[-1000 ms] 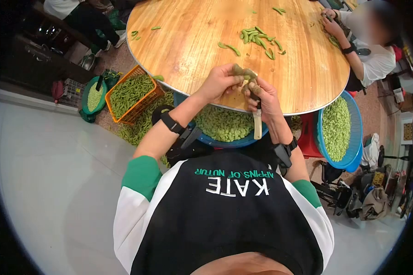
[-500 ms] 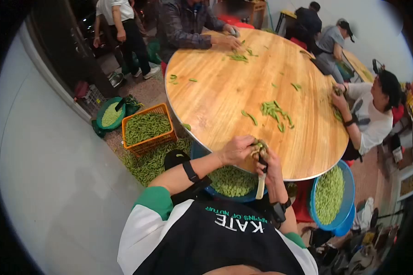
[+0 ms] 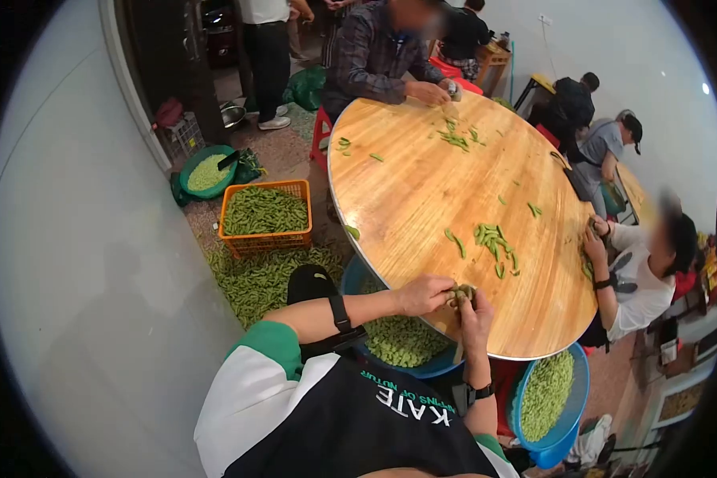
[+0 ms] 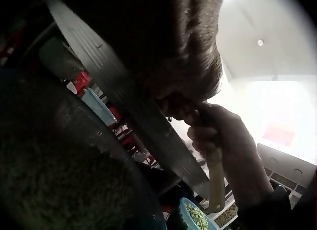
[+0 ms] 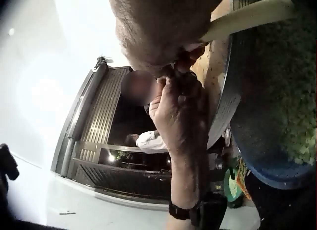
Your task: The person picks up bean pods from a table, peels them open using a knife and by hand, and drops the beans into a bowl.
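Observation:
My hands meet over the near edge of the round wooden table (image 3: 406, 231). The left hand (image 3: 422, 295) pinches a small green pod at its fingertips, mostly hidden by the fingers. The right hand (image 3: 476, 315) meets it there, its fingers curled round a knife (image 5: 252, 17). The knife's cream handle sticks out below the right hand in the left wrist view; its blade is hidden. Dark greenish stuff covers the fingertips. Below the hands stands a blue basin (image 3: 446, 368) of shelled green beans (image 3: 402, 338).
Loose pods (image 3: 495, 247) lie on the table. An orange crate (image 3: 267, 237) of pods stands at left on spilled pods (image 3: 255, 279), near a green basin (image 3: 207, 174). A second blue basin (image 3: 583, 382) stands at right. Two people (image 3: 378, 56) (image 3: 637, 271) work at the table.
The head view has tilted up and turned, bringing more of the table and room into sight. My hands stay together at the table edge, and less of the knife's handle shows.

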Available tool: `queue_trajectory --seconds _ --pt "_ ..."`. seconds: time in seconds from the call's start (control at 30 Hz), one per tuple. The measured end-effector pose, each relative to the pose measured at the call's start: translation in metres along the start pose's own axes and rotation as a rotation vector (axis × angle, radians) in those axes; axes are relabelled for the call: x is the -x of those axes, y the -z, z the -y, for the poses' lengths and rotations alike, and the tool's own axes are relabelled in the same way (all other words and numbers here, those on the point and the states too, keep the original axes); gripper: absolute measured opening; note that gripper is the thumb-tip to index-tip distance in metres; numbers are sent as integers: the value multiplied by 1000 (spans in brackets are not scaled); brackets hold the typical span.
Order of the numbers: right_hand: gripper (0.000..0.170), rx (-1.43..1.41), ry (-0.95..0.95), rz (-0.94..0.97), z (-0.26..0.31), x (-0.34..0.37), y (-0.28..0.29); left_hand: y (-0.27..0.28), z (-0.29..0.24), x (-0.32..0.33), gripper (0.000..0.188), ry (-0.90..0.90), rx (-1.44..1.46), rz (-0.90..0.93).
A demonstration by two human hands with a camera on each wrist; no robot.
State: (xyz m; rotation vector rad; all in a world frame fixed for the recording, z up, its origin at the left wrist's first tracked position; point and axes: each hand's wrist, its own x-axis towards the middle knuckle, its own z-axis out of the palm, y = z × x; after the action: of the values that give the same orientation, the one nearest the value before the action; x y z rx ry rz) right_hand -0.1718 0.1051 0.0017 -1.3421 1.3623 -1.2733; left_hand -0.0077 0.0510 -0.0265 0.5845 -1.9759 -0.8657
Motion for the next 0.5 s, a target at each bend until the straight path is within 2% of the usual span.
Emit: queue_trajectory --seconds 0.07,0.13,0.17,0.23,0.37,0.5 --pt "10 83 47 -12 -6 -2 3 1 -1 -1 12 19 31 20" --pt "16 542 254 -60 -7 -3 4 -1 1 1 13 9 41 44" --pt "16 545 257 -49 -6 -3 4 -3 1 2 13 12 40 33" --pt "20 756 305 -101 -3 -4 3 -2 -1 1 15 -26 -8 50" --pt "22 611 196 -66 9 -2 1 4 -8 1 14 44 40 20" --pt "23 570 161 -19 -7 -4 4 -4 -11 -1 13 85 63 -58"
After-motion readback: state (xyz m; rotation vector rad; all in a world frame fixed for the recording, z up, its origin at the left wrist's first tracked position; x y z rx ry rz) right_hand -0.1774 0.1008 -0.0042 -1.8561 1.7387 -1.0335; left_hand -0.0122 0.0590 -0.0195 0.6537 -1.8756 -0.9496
